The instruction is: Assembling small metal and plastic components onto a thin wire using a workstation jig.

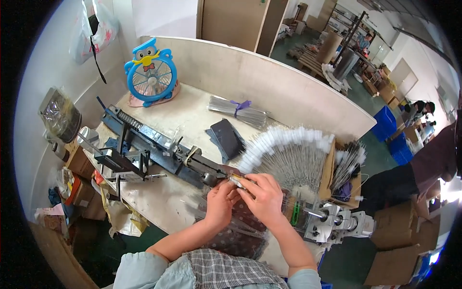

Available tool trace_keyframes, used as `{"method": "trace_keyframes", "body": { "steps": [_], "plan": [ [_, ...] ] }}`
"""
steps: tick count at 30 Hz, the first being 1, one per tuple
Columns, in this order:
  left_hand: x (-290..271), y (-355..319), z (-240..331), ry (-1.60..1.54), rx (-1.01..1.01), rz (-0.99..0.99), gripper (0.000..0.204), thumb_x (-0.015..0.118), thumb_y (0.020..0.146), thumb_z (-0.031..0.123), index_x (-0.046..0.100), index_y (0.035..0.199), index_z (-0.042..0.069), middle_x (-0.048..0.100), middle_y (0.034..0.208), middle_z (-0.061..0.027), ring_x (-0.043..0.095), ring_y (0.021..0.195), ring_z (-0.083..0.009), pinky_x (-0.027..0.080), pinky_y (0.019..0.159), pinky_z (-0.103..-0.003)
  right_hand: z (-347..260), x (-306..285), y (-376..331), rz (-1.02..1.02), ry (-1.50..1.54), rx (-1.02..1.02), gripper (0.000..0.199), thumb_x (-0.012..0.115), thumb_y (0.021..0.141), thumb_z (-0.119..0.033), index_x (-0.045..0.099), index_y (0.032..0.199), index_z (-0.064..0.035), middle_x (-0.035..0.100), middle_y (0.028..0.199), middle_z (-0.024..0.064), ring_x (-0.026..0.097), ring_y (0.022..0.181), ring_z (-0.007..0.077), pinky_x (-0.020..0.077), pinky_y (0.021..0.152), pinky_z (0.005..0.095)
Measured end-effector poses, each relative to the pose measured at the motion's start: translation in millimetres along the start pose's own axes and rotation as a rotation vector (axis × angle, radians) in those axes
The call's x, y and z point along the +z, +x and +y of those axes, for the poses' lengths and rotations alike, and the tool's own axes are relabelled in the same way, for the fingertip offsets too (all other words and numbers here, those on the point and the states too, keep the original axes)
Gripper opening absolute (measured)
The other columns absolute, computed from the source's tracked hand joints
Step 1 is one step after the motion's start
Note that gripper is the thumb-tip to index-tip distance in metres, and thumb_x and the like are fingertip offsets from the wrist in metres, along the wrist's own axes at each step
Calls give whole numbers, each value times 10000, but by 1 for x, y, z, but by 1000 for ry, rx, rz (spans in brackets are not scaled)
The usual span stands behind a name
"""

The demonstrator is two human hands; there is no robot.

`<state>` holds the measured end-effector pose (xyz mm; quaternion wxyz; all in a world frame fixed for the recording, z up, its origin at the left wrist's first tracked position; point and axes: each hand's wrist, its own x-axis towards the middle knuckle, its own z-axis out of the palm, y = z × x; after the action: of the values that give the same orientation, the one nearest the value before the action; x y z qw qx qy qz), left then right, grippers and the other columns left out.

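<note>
A person's right hand [263, 196] is pinching a small pale piece [235, 181] at its fingertips, beside the end of a metal bench fixture [166, 148]; the left hand [221, 202] is curling alongside, its hold hidden from view. White-tipped wires [296, 164] are fanning out beyond the right hand.

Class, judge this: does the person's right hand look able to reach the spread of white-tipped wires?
Probably yes: the right hand is near the white-tipped wires with nothing visible between, though it seems occupied beside the metal jig.
</note>
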<state>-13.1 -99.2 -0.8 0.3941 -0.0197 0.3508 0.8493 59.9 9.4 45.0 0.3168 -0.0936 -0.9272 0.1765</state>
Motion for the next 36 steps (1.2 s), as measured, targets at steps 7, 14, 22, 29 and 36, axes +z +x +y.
{"method": "trace_keyframes", "body": {
  "steps": [7,14,22,29,36],
  "plan": [
    [-5,1,-1,-97,-22,-23,180,494,909,177,565,967,22,609,937,-41,593,851,-127,477,779,-297,-4,6,4,21,24,1,263,744,667,-148,695,917,-85,638,938,37,586,875,222,473,746,327],
    [-2,0,-3,-30,-14,0,139,521,893,144,569,955,29,611,928,-38,598,874,-126,472,784,-289,0,2,-2,52,33,24,261,742,656,-131,695,908,-86,637,939,35,590,863,220,475,736,324],
    [-1,0,-3,-79,23,-130,141,544,878,86,571,997,16,618,967,-59,601,857,-130,473,788,-288,1,3,-4,68,21,17,235,739,644,-116,689,871,-83,638,926,23,592,867,215,473,727,322],
    [2,0,-2,0,10,0,144,554,873,70,565,1005,14,618,967,-63,605,858,-131,473,797,-293,-1,6,-2,93,11,13,238,736,639,-103,689,872,-89,640,913,15,597,849,211,474,710,321],
    [3,0,0,25,15,-24,241,486,926,236,554,1005,18,612,958,-64,607,874,-170,464,809,-335,0,3,-2,98,10,5,266,741,659,-174,679,907,-99,635,921,4,590,848,201,466,710,327]
  ]
}}
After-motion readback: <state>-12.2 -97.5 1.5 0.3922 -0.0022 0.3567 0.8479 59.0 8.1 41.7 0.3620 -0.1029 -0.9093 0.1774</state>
